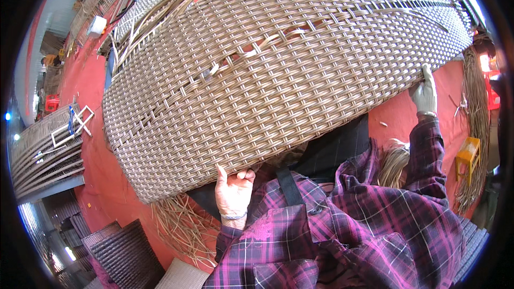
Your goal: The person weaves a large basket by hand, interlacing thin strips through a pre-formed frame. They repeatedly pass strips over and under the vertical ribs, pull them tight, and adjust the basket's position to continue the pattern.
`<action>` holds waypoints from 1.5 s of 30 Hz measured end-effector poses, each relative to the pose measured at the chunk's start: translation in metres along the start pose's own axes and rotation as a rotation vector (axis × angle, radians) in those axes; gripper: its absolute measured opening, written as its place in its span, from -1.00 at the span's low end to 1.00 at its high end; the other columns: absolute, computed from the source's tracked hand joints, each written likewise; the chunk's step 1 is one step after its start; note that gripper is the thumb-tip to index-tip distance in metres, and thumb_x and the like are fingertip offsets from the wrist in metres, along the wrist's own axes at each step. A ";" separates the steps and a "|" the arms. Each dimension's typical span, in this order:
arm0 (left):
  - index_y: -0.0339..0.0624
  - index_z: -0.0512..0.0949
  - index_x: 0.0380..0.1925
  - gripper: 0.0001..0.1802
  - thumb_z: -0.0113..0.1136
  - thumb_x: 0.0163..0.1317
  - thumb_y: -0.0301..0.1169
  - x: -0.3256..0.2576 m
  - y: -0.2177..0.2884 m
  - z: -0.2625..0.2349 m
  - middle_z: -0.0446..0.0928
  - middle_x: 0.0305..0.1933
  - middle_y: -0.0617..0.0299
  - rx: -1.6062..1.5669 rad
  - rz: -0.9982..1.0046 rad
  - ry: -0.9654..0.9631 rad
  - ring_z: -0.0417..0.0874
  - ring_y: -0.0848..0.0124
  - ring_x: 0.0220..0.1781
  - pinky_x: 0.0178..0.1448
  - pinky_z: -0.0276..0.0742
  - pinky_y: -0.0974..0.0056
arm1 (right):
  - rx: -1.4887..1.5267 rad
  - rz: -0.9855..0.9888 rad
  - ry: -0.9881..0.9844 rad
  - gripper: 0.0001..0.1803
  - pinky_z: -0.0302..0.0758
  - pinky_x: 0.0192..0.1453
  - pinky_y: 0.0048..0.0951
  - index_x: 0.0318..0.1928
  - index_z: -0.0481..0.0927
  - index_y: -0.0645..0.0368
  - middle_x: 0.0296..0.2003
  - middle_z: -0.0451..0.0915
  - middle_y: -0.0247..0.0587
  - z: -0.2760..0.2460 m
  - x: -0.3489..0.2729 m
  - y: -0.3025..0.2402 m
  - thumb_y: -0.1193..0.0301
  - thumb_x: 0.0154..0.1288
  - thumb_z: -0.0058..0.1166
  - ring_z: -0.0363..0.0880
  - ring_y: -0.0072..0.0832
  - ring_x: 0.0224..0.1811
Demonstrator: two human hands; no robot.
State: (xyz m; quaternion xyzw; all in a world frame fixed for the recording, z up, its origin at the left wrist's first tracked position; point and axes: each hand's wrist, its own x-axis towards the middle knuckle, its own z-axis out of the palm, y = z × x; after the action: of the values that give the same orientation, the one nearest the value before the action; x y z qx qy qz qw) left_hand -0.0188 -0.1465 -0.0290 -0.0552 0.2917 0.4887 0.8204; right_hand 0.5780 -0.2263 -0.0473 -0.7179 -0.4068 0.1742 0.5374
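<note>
A large woven wicker panel (278,112), brown-grey and curved, lies across my lap and fills most of the view. A dark slit runs across its weave, where a loose pale strand (267,40) pokes out. My left hand (234,195) is bare and closed at the panel's near edge, its thumb against the rim and its fingers curled; their tips are partly hidden. Farther right, my right hand (425,93) wears a light grey glove and grips the same edge, thumb on top and fingers out of sight underneath.
Red sheeting (96,182) covers the floor. Loose strands (184,230) lie below the panel at left, and a strand bundle (393,163) lies near my right arm. Stacked curved frames (48,155) stand left, a yellow stool (467,158) right, dark woven panels (126,254) at lower left.
</note>
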 end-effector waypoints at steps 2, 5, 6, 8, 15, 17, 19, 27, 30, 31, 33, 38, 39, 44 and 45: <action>-0.10 0.53 -0.06 -0.71 0.18 0.37 -0.17 -0.002 -0.004 0.005 0.59 -0.15 0.27 0.060 0.083 0.103 0.41 0.45 -0.42 -0.10 0.38 0.19 | -0.118 -0.021 0.019 -0.43 0.37 0.38 -0.28 0.35 0.26 0.37 0.30 0.35 0.05 -0.003 0.000 -0.001 0.74 0.34 -0.48 0.38 -0.29 0.31; -0.09 0.55 -0.21 -0.81 0.31 0.26 -0.32 -0.009 -0.015 0.008 0.60 -0.33 0.35 0.045 0.173 0.189 0.35 0.52 -0.55 -0.17 0.41 0.22 | -0.031 -0.047 -0.050 -0.44 0.39 0.36 -0.29 0.35 0.26 0.37 0.27 0.38 0.05 -0.009 -0.005 -0.007 0.72 0.36 -0.50 0.43 -0.27 0.27; -0.08 0.55 -0.20 -0.81 0.32 0.25 -0.31 -0.012 -0.020 0.008 0.60 -0.32 0.35 0.061 0.243 0.215 0.35 0.52 -0.56 -0.18 0.41 0.22 | 0.108 -0.001 -0.030 -0.43 0.37 0.37 -0.28 0.35 0.26 0.37 0.28 0.38 0.05 -0.011 -0.006 -0.008 0.73 0.35 -0.51 0.42 -0.26 0.29; -0.07 0.55 -0.19 -0.79 0.33 0.24 -0.31 -0.013 -0.030 0.007 0.61 -0.31 0.36 0.075 0.315 0.249 0.35 0.53 -0.57 -0.20 0.42 0.22 | 0.145 0.035 0.009 -0.44 0.36 0.38 -0.28 0.34 0.28 0.35 0.28 0.37 0.01 -0.015 -0.008 -0.011 0.73 0.35 -0.47 0.41 -0.28 0.29; -0.07 0.57 -0.16 -0.75 0.36 0.21 -0.31 -0.009 -0.064 0.010 0.63 -0.27 0.39 0.071 0.541 0.306 0.30 0.56 -0.63 -0.19 0.57 0.25 | 0.150 0.031 -0.113 -0.47 0.47 0.25 -0.39 0.32 0.30 0.31 0.22 0.42 0.00 -0.037 -0.009 -0.025 0.78 0.37 -0.35 0.47 -0.37 0.19; -0.07 0.57 -0.15 -0.74 0.37 0.19 -0.32 -0.008 -0.071 0.013 0.64 -0.23 0.37 0.074 0.577 0.333 0.33 0.56 -0.63 -0.18 0.59 0.24 | 0.331 0.307 -0.097 -0.62 0.46 0.17 -0.39 0.22 0.39 0.20 0.10 0.48 -0.16 -0.046 -0.005 -0.034 0.56 0.42 -0.17 0.48 -0.45 0.08; -0.08 0.56 -0.14 -0.75 0.34 0.22 -0.31 -0.004 -0.079 0.015 0.64 -0.23 0.37 0.092 0.611 0.401 0.32 0.54 -0.63 -0.18 0.60 0.23 | 0.648 0.565 -0.052 -0.72 0.46 0.09 -0.39 0.12 0.48 0.09 -0.03 0.54 -0.33 -0.055 0.002 -0.046 0.34 0.47 0.02 0.49 -0.54 -0.03; -0.06 0.56 -0.14 -0.69 0.29 0.29 -0.12 0.008 -0.111 0.032 0.60 -0.31 0.40 0.252 0.671 0.537 0.32 0.56 -0.62 -0.30 0.40 0.33 | 0.662 0.912 -0.244 -0.67 0.45 -0.03 -0.46 0.11 0.47 0.12 -0.04 0.54 -0.32 -0.077 0.029 -0.093 0.20 0.51 -0.02 0.49 -0.49 -0.08; -0.15 0.64 -0.32 -0.59 0.23 0.32 0.00 -0.025 -0.105 0.050 0.63 -0.47 0.26 0.686 0.568 0.623 0.35 0.59 -0.66 -0.50 0.27 0.43 | 0.590 0.989 -0.423 -0.66 0.50 -0.22 -0.49 0.01 0.50 0.22 -0.27 0.58 -0.23 -0.079 0.035 -0.124 0.19 0.50 -0.02 0.54 -0.47 -0.30; -0.22 0.65 -0.45 -0.49 0.17 0.34 0.05 -0.037 -0.103 0.056 0.62 -0.55 0.16 1.026 0.483 0.578 0.39 0.60 -0.67 -0.60 0.18 0.47 | 0.512 1.010 -0.503 -0.64 0.51 -0.28 -0.51 -0.04 0.52 0.27 -0.32 0.59 -0.19 -0.076 0.034 -0.135 0.18 0.48 0.01 0.54 -0.47 -0.36; -0.26 0.63 -0.45 -0.61 0.21 0.36 -0.13 -0.049 -0.097 0.070 0.62 -0.53 0.21 1.226 0.413 0.431 0.38 0.63 -0.68 -0.59 0.22 0.48 | 0.390 0.991 -0.873 -0.58 0.53 -0.40 -0.53 -0.14 0.55 0.36 -0.42 0.61 -0.10 -0.065 0.034 -0.160 0.16 0.42 0.06 0.56 -0.48 -0.49; -0.28 0.61 -0.29 -0.91 0.26 0.29 -0.47 -0.015 -0.087 0.118 0.58 -0.39 0.30 1.536 0.741 0.268 0.45 0.63 -0.55 -0.50 0.35 0.48 | -0.045 0.537 -1.286 -0.68 0.54 -0.34 -0.50 -0.14 0.62 0.35 -0.40 0.66 -0.18 0.019 0.051 -0.198 0.27 0.41 0.10 0.60 -0.56 -0.41; -0.27 0.61 -0.26 -0.91 0.27 0.26 -0.50 0.004 -0.084 0.129 0.60 -0.31 0.25 1.582 0.873 0.197 0.51 0.60 -0.48 -0.45 0.42 0.46 | -0.006 0.304 -1.309 -0.70 0.53 -0.34 -0.49 -0.15 0.63 0.34 -0.40 0.66 -0.21 0.043 0.057 -0.199 0.28 0.41 0.11 0.60 -0.57 -0.40; -0.17 0.61 -0.08 -0.71 0.28 0.16 -0.57 0.089 -0.080 0.165 0.58 -0.01 0.12 1.916 1.202 0.138 0.67 0.32 -0.26 -0.20 0.63 0.32 | -0.046 -0.458 -1.061 -0.77 0.52 -0.33 -0.40 -0.17 0.67 0.19 -0.43 0.63 -0.16 0.161 0.076 -0.204 0.30 0.31 0.20 0.60 -0.43 -0.44; -0.14 0.59 -0.03 -0.65 0.27 0.14 -0.57 0.105 -0.078 0.168 0.56 0.03 0.14 1.985 1.262 0.117 0.68 0.21 -0.10 -0.06 0.64 0.25 | -0.172 -0.506 -1.013 -0.79 0.52 -0.33 -0.38 -0.16 0.68 0.13 -0.44 0.63 -0.19 0.181 0.078 -0.205 0.28 0.31 0.20 0.60 -0.38 -0.44</action>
State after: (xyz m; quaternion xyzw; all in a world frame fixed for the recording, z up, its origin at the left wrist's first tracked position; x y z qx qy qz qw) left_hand 0.1541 -0.0429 0.0385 0.7394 0.5573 0.3638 0.1019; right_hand 0.4200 -0.0334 0.0893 -0.4662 -0.7854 0.3288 0.2401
